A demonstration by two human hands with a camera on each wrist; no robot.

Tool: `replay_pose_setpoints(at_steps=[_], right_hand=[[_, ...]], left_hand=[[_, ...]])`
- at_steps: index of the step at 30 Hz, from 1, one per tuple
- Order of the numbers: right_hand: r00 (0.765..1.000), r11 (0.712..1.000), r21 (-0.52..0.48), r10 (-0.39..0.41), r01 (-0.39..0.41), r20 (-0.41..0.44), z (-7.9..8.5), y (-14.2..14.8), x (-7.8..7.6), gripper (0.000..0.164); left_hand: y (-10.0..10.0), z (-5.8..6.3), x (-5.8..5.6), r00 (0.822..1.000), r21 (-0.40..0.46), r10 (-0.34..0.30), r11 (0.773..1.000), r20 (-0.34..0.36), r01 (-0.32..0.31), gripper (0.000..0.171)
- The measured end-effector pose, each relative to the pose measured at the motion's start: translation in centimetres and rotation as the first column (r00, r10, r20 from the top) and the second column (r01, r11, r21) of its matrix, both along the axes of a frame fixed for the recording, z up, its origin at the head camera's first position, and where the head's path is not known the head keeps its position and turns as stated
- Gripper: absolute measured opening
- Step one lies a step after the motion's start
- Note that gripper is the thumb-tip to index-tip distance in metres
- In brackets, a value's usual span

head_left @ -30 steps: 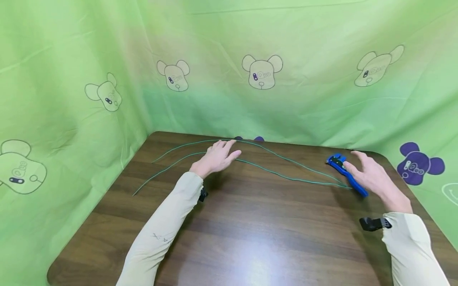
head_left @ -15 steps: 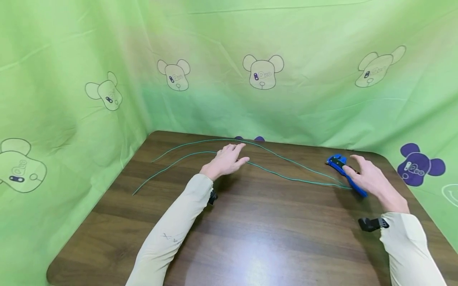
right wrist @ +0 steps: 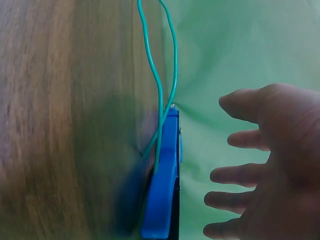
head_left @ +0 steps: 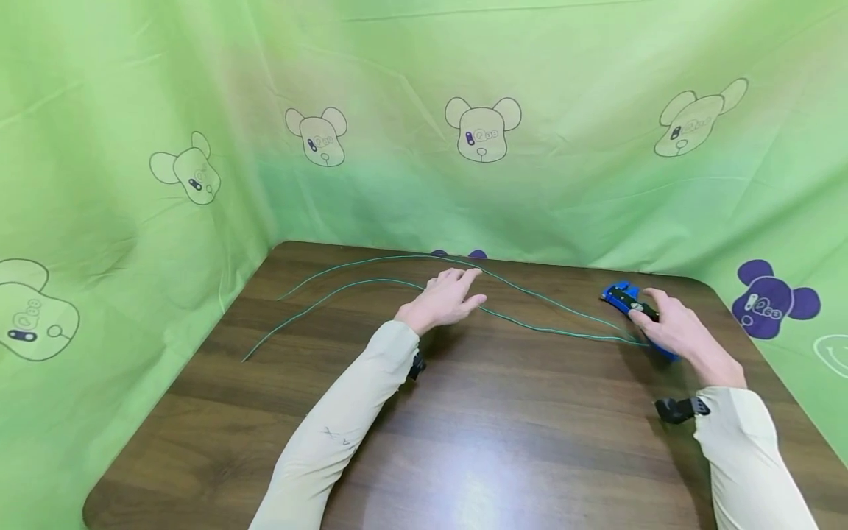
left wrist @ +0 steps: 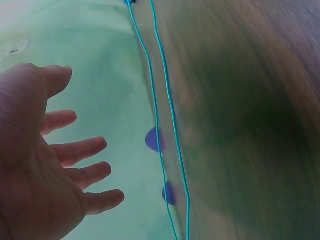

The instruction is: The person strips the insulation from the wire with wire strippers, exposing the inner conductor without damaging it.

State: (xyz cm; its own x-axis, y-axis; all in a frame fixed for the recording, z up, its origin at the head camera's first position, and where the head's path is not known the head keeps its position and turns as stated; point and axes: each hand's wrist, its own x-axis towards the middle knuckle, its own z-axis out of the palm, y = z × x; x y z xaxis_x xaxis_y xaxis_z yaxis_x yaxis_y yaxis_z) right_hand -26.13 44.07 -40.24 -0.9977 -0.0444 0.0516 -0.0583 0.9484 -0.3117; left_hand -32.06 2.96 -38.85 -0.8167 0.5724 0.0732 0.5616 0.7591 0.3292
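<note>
Two thin teal wires lie in long curves across the table, a nearer wire (head_left: 563, 333) and a farther wire (head_left: 391, 257). Toward the right, they meet beside a blue wire stripper (head_left: 619, 296) with a black middle part. My left hand (head_left: 442, 298) hovers over the nearer wire with fingers spread, holding nothing. In the left wrist view, both wires pass clear of its fingertips (left wrist: 115, 196). Above the wire stripper is my right hand (head_left: 676, 327), which hides part of its handle. The right wrist view shows that hand's fingers (right wrist: 235, 175) apart from the blue handle (right wrist: 162, 195).
The brown wooden table (head_left: 464, 412) has rounded corners. A green curtain (head_left: 397, 199) printed with bear heads hangs behind it and along both sides. Each wrist wears a small black camera, such as the right one (head_left: 676, 410).
My left hand has moved to the right along the wires. My right hand has shifted slightly left, farther over the wire stripper. The wires and the tool have stayed in place.
</note>
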Motion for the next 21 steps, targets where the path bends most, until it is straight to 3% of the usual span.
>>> replay_pose_setpoints(at_steps=[13,21], right_hand=[[0.996,0.999,0.018,-0.031,0.03,0.086,-0.7,1.3,-0.1,0.071],[0.997,0.999,0.028,-0.018,0.016,0.079,-1.3,1.6,-0.3,0.069]], left_hand=[[2.3,-0.1,0.7,0.997,-0.015,-0.073,0.997,0.029,0.073,0.053],[3.9,-0.5,1.1,0.993,-0.033,-0.115,0.993,0.035,0.116,0.049]])
